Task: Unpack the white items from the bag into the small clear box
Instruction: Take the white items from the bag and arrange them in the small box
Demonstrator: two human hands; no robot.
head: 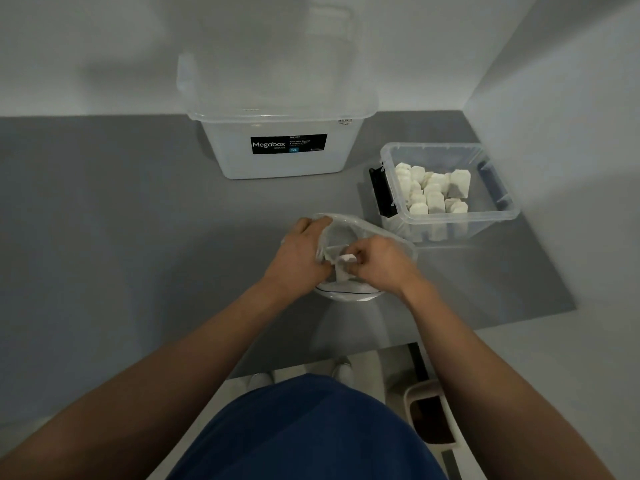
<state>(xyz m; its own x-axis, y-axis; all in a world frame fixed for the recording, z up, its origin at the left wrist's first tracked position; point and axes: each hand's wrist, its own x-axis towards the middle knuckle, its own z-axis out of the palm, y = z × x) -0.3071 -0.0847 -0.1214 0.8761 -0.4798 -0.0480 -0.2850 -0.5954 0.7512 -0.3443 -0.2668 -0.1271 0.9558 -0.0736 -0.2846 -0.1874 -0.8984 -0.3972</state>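
Observation:
A clear plastic bag (349, 226) lies on the grey table, its mouth held wide. My left hand (301, 254) grips the bag's left edge. My right hand (381, 263) pinches a white item (344, 263) inside the bag's opening. To the right and a little farther back stands the small clear box (498, 216), with several white items (433, 190) piled inside it. Its black latch (381, 195) faces left.
A large clear Megabox storage box (277, 157) with its lid on stands against the back wall. A wall runs close along the right side. Below the table's front edge a beige bin (429, 417) and my shoes show on the floor.

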